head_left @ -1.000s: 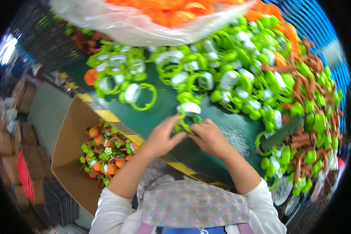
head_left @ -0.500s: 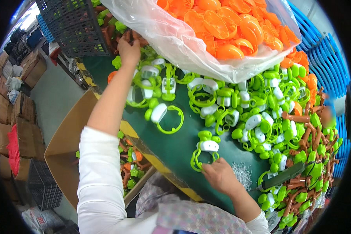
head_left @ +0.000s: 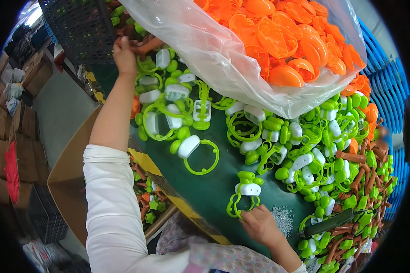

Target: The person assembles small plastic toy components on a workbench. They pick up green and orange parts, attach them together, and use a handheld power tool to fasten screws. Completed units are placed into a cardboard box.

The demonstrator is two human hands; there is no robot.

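Both hands have parted since a second ago, when they met at one green ring toy. Left hand point(head_left: 124, 55) has stretched far up and now closes on a brown plastic piece point(head_left: 146, 45) by the dark crate point(head_left: 79, 27). Right hand point(head_left: 258, 224) stays low, fingers pinching the green ring toy point(head_left: 244, 195) on the green table point(head_left: 214, 182), so a new part is being fetched for it.
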